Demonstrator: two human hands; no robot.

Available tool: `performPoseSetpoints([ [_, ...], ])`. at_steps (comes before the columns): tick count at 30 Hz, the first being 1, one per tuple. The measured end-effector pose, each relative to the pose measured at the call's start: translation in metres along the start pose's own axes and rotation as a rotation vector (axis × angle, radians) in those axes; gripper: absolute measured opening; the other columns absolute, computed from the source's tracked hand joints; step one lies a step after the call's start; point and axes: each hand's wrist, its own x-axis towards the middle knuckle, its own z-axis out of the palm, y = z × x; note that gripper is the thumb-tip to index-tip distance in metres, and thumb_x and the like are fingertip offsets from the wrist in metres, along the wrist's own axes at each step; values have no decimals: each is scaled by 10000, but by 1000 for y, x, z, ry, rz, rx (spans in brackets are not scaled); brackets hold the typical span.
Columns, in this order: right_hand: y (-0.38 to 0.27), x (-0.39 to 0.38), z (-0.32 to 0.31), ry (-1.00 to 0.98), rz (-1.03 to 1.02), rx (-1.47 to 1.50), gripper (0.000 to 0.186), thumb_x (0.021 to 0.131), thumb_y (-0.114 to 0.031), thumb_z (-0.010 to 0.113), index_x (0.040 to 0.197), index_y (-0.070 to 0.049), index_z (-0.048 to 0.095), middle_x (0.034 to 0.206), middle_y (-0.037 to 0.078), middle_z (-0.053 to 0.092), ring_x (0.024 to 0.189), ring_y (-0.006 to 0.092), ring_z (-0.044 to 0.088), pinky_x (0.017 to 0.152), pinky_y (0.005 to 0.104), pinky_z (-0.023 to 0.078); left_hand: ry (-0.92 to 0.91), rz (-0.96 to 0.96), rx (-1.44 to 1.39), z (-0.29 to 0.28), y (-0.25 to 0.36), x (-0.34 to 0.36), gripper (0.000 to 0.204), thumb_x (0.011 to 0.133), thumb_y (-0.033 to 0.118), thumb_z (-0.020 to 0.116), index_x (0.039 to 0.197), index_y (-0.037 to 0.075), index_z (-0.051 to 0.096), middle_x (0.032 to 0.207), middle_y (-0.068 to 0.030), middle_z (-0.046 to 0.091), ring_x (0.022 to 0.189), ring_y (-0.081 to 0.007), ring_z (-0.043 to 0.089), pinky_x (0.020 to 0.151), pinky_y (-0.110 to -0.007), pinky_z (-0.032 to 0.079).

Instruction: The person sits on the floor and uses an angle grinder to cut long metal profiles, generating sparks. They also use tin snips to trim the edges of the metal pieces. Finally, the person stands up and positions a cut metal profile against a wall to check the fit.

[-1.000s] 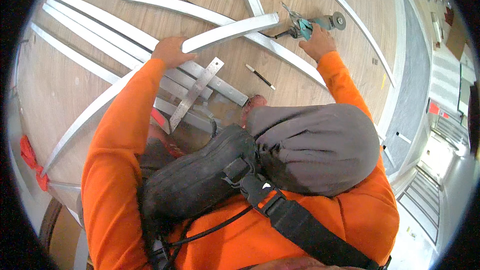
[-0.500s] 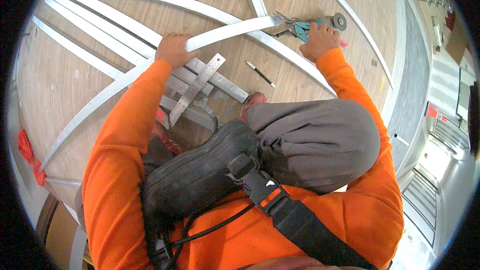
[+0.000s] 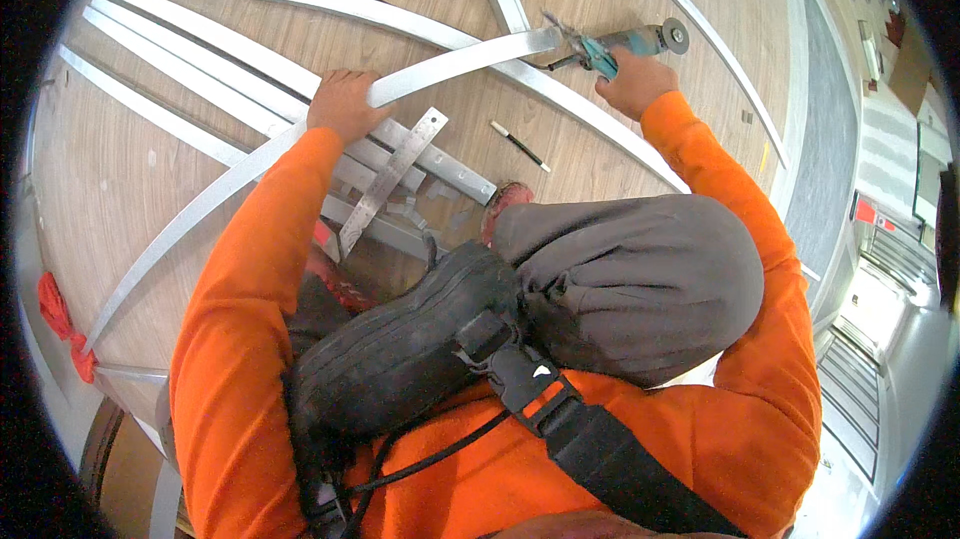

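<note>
My left hand is closed round a long, bent silver metal strip, which runs from lower left up to the right. My right hand grips a pair of tin snips by teal handles. Their jaws are blurred at the strip's far end; whether they touch it cannot be made out. Just beyond the snips lies an angle grinder with a dark disc. Below my left hand, a perforated flat metal bar crosses several metal channels on the floor.
A black marker pen lies on the wood-look floor. More long metal profiles are spread across it. Red cloth is tied near the lower left end of the strip. My knee is bent at the right.
The snips have turned in my right hand, and their jaws have shifted off the strip's end slightly upward. My left hand keeps its hold, and the view has moved a little.
</note>
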Motion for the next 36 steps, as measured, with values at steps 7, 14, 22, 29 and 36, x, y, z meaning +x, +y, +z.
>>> performPoseSetpoints([
  [7, 32, -24, 76, 207, 104, 459, 708, 759, -310, 741, 1322, 38, 488, 1186, 275, 606, 1108, 428, 598, 968, 476, 473, -185, -86, -180, -8, -8, 10, 504, 740, 445, 777, 1097, 97, 710, 1011, -148, 710, 954, -357, 663, 863, -452, 511],
  [14, 33, -69, 195, 52, 295, 659, 766, 733, -313, 755, 1354, 33, 469, 1212, 283, 574, 1144, 445, 564, 983, 488, 457, -412, -146, -383, -29, -25, 38, 586, 709, 363, 842, 1191, 62, 698, 1095, -166, 714, 1010, -282, 678, 890, -389, 504],
  [22, 4, -105, 257, 163, 374, 471, 852, 611, -317, 779, 1378, -105, 472, 1308, 187, 517, 1259, 393, 485, 1041, 522, 393, -527, -264, -507, -28, -29, 50, 747, 730, 436, 826, 1285, -17, 616, 1217, -199, 657, 1138, -303, 617, 989, -381, 460],
  [29, 9, -110, 281, 183, 282, 410, 885, 591, -311, 784, 1394, -122, 463, 1288, 200, 526, 1220, 404, 519, 1018, 516, 423, -365, -216, -321, -24, -18, 41, 673, 721, 418, 819, 1233, 17, 644, 1112, -210, 684, 1045, -310, 652, 917, -392, 487],
  [36, 30, -77, 182, 83, 233, 696, 807, 713, -298, 748, 1403, -2, 451, 1224, 274, 579, 1108, 454, 595, 946, 497, 497, -452, -185, -257, -33, -12, 36, 588, 746, 395, 804, 1193, 32, 683, 1137, -196, 689, 1052, -307, 662, 927, -396, 492],
])
